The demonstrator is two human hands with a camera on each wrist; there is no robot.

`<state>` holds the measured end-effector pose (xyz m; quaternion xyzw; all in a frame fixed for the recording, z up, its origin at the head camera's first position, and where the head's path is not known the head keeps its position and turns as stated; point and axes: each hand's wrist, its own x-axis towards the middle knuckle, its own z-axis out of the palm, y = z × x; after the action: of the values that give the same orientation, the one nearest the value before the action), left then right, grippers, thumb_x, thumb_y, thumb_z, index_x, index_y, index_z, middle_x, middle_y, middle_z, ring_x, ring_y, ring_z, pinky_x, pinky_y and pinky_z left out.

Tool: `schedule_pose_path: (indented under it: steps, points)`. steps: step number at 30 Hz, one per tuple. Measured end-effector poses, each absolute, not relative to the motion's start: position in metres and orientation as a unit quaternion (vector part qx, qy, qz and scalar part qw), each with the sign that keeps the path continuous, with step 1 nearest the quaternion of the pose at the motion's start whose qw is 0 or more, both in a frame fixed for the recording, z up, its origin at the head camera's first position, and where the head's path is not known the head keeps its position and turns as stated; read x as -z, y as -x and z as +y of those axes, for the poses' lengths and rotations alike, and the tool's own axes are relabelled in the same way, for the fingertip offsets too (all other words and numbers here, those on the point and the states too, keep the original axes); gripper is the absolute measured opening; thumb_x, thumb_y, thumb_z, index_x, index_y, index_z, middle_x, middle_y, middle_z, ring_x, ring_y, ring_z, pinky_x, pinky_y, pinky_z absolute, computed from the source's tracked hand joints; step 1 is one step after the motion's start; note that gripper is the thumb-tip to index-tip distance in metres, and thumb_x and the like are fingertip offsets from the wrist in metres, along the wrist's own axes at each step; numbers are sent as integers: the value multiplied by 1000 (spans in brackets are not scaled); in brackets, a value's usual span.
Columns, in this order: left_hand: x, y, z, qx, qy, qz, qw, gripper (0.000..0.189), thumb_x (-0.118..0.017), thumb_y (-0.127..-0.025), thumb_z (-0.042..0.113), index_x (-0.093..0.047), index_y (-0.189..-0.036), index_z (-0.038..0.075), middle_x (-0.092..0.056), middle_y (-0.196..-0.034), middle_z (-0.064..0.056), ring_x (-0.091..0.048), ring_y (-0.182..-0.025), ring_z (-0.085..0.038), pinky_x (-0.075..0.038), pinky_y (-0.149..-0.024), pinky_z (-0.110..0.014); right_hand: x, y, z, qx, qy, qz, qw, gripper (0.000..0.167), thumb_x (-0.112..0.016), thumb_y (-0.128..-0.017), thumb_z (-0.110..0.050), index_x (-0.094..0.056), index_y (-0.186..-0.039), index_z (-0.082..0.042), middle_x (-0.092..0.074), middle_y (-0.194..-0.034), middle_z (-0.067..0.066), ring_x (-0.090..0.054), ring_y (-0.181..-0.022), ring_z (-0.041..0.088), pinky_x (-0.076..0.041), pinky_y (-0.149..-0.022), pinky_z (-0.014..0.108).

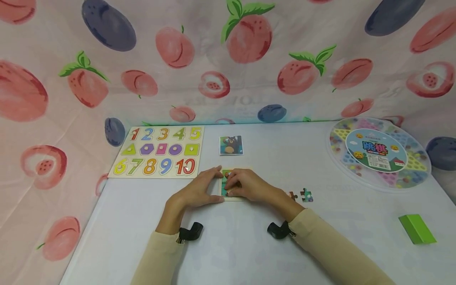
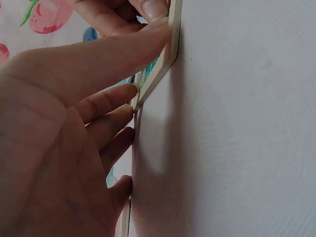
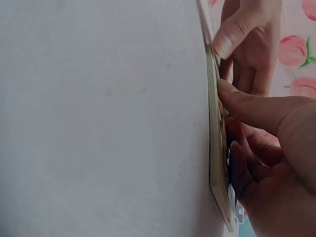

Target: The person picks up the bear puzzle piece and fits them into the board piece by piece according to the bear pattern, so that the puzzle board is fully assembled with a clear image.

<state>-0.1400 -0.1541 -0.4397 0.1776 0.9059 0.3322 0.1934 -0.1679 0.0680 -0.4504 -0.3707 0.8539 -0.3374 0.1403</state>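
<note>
A small jigsaw puzzle board (image 1: 221, 190) with a pale wooden rim lies on the white table. My left hand (image 1: 196, 190) spans its left side and holds it, thumb at the near corner and index finger at the far corner. Over the board, my right hand (image 1: 251, 185) bends its fingers and thumb onto a puzzle piece, mostly hidden beneath them. In the right wrist view, the right thumb (image 3: 247, 103) touches the board's near rim (image 3: 213, 133). Loose puzzle pieces (image 1: 306, 195) lie right of the board, partly behind the right forearm.
Beyond the board lies a bear picture card (image 1: 231, 145). A number and shape board (image 1: 156, 152) is at the back left. At the back right sits a round Chinese checkers set (image 1: 379, 152). A green block (image 1: 417, 228) stands near the right edge.
</note>
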Motion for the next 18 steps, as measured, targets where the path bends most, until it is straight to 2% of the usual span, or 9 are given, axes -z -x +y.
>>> schedule_pose_path:
  steps: [4, 9, 14, 18]
  points:
    - [441, 140, -154, -331, -176, 908, 186, 61, -76, -91, 24, -51, -145, 11, -31, -169, -2, -22, -160, -27, -21, -132, -51, 451, 167, 68, 341, 371, 851, 143, 18, -79, -88, -14, -81, -106, -8, -71, -113, 5, -65, -115, 21, -54, -108, 41]
    - [441, 141, -154, -328, -175, 911, 179, 59, -75, -92, 22, -51, -145, 11, -33, -168, -4, -24, -159, -28, -22, -131, -51, 451, 169, 72, 340, 379, 848, 148, 20, -78, -90, -13, -79, -109, -8, -70, -116, 4, -64, -118, 21, -54, -108, 39]
    - [440, 141, -154, -327, -176, 912, 177, 63, -75, -92, 23, -48, -148, 11, -36, -167, -4, -25, -159, -27, -22, -131, -51, 450, 173, 84, 369, 380, 833, 162, 25, -79, -89, -13, -77, -114, -12, -68, -120, 2, -65, -107, 17, -58, -93, 29]
    - [441, 141, -153, -326, -172, 912, 181, 58, -76, -91, 22, -52, -143, 11, -33, -168, -3, -25, -159, -28, -22, -131, -51, 440, 174, 99, 392, 383, 819, 170, 30, -79, -88, -12, -75, -119, -12, -68, -125, 3, -68, -104, 19, -61, -89, 32]
